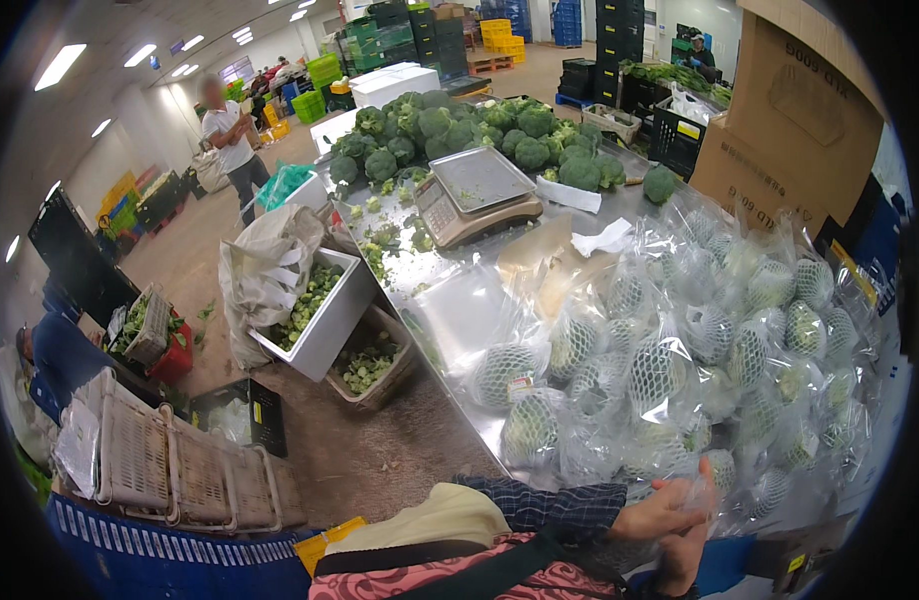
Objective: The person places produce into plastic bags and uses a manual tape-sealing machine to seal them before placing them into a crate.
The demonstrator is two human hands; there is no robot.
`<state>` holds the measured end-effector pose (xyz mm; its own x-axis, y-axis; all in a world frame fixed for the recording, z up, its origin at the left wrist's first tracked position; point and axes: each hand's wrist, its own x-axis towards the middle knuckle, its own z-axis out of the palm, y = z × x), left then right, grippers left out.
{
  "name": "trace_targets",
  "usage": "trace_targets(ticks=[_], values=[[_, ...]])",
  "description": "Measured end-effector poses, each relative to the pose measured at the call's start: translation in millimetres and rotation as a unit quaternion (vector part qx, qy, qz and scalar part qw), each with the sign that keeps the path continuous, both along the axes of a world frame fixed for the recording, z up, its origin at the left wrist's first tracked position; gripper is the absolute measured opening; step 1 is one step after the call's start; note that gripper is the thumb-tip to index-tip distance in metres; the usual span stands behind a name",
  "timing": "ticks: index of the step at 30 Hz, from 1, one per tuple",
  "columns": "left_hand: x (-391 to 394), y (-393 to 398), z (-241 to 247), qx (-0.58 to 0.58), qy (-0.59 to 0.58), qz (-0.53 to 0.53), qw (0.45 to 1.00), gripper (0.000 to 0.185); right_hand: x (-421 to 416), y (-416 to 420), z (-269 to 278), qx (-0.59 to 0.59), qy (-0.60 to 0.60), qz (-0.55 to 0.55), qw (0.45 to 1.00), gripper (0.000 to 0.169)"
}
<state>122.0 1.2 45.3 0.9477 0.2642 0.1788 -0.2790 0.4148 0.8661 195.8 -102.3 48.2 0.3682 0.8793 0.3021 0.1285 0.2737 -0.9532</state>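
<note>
At the bottom right, my left hand (658, 515), in a dark plaid sleeve, has its fingers closed on thin clear plastic, apparently part of a bag. My right hand (683, 556) is against it from below, one finger pointing up; whether it grips the plastic too is unclear. Just beyond the hands lies a large heap of clear plastic bags, each holding a pale green vegetable in white foam netting (658, 371). One netted piece (510, 375) at the heap's left bears a small label. A digital scale (478, 191) with a steel pan stands farther up the metal table (459, 300).
Broccoli heads (459, 127) are piled at the table's far end. Cardboard boxes (789, 127) stand at the right. Left of the table are a white foam box (317, 322) of green trimmings, a crate (369, 360) and plastic baskets (174, 457). Other people are farther off.
</note>
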Motion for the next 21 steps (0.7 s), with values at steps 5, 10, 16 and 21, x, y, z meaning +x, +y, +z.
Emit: trace_targets(ticks=[5, 10, 16, 21], values=[[8.3, 14.3, -12.1, 0.108, -0.066, -0.019, 0.992, 0.011, 0.8, 0.5, -12.1, -0.122, -0.023, -0.043, 0.991, 0.074], [-4.9, 21.6, 2.6, 0.342, -0.153, 0.035, 0.927, 0.011, -17.1, -14.0, -29.4, -0.200, -0.022, -0.090, 0.975, 0.067], [-1.9, 3.4, -7.1, 0.294, -0.220, -0.029, 0.930, 0.027, -32.3, -31.3, -37.4, -0.241, -0.017, -0.128, 0.962, 0.060], [-4.0, 20.5, 7.8, 0.257, -0.233, -0.099, 0.933, 0.036, -39.1, -40.4, -39.6, -0.246, -0.018, -0.137, 0.959, 0.053]])
